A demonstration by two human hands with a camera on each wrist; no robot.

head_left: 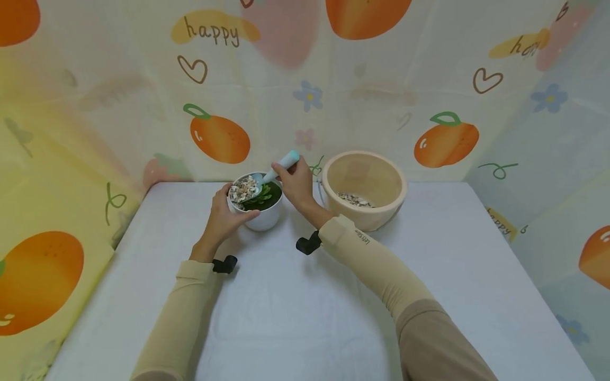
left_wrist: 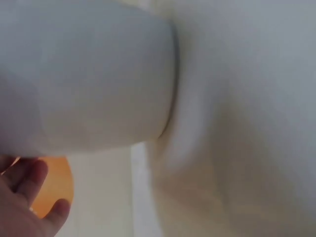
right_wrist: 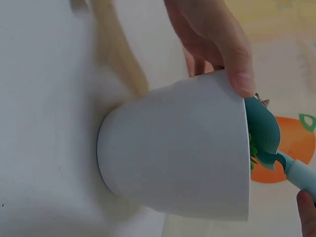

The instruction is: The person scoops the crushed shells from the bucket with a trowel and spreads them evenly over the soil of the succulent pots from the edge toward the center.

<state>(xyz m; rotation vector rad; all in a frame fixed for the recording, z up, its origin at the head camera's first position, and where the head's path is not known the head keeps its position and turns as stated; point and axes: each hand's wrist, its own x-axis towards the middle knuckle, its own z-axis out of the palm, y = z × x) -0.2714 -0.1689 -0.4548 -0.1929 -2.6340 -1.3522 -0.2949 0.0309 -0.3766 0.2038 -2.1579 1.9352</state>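
Observation:
A white flower pot [head_left: 264, 218] stands upright near the back of the table, holding a green succulent [head_left: 263, 198] in dark soil. My left hand [head_left: 223, 216] grips its left side, thumb along the front of the rim. With my right hand [head_left: 297, 182] I hold a light-blue garden trowel [head_left: 287, 160] by the handle, its blade tipped down over the pot's left part. Pale mixed pebbles [head_left: 244, 188] fill that side, at the blade. In the right wrist view, the teal blade [right_wrist: 264, 126] sits just past the rim, close to the left thumb.
Right of the pot is a large beige bucket [head_left: 364, 215] with more pebbles [head_left: 355, 200] at its bottom. A white cloth covers the table [head_left: 295, 312]. Behind it hangs a fruit-print curtain [head_left: 276, 127]. Black wrist mounts [head_left: 308, 243] stick out from both wrists.

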